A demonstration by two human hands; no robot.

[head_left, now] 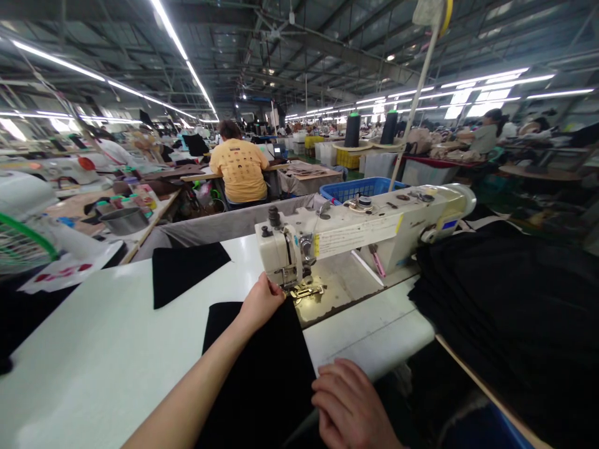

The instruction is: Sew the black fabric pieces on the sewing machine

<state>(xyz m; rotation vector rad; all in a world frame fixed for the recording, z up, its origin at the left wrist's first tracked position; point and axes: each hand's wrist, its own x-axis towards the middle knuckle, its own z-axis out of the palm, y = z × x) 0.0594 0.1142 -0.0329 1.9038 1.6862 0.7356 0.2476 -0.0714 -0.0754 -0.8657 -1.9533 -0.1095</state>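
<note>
A cream sewing machine (365, 234) stands on the white table (107, 349). A piece of black fabric (262, 368) runs from the table's near edge up to the presser foot (306, 290). My left hand (262, 302) rests on the fabric's far end, just left of the presser foot, with its fingers curled onto the cloth. My right hand (350, 405) lies at the fabric's right edge near the table's front, fingers bent and pressed on the cloth.
A second black fabric piece (185, 271) lies on the table to the left. A heap of black fabric (510, 312) fills the right side. A blue basket (360, 187) sits behind the machine. A person in a yellow shirt (239, 168) sits ahead, back turned.
</note>
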